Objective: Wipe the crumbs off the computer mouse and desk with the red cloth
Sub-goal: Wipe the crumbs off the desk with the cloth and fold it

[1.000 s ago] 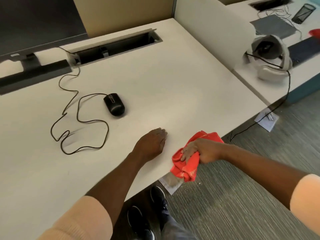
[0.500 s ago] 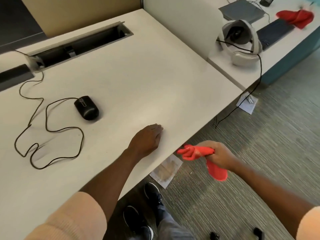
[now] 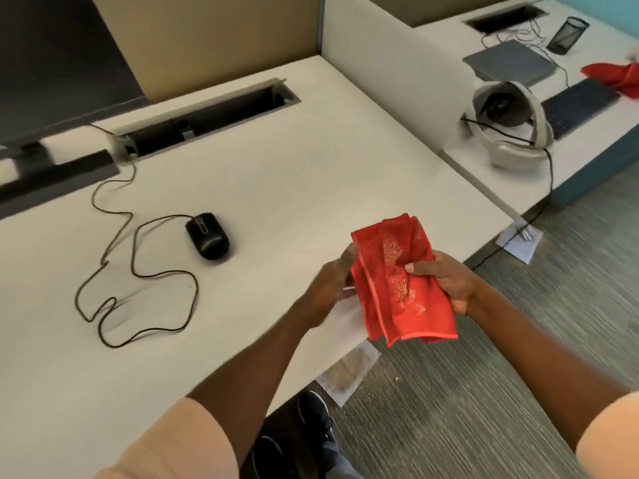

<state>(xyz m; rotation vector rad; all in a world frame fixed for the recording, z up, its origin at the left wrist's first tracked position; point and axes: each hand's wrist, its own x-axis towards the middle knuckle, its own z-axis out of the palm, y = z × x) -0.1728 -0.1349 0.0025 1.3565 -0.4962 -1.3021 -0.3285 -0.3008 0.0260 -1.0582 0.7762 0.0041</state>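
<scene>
Over near desk (image 3: 311,188) edge, I held red cloth (image 3: 397,281) in both grips: left hand (image 3: 332,285) pinching, right hand (image 3: 446,281) clamped. Mouse (image 3: 206,236) sat left. Risk: clinging crumbs could shake back onto desk.

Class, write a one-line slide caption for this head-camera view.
Both hands, left hand and right hand, hold a crumb-speckled red cloth above the desk edge, right of the black mouse.

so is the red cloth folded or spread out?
Loosely folded: red cloth hangs in overlapping layers, held between left hand and right hand.
</scene>
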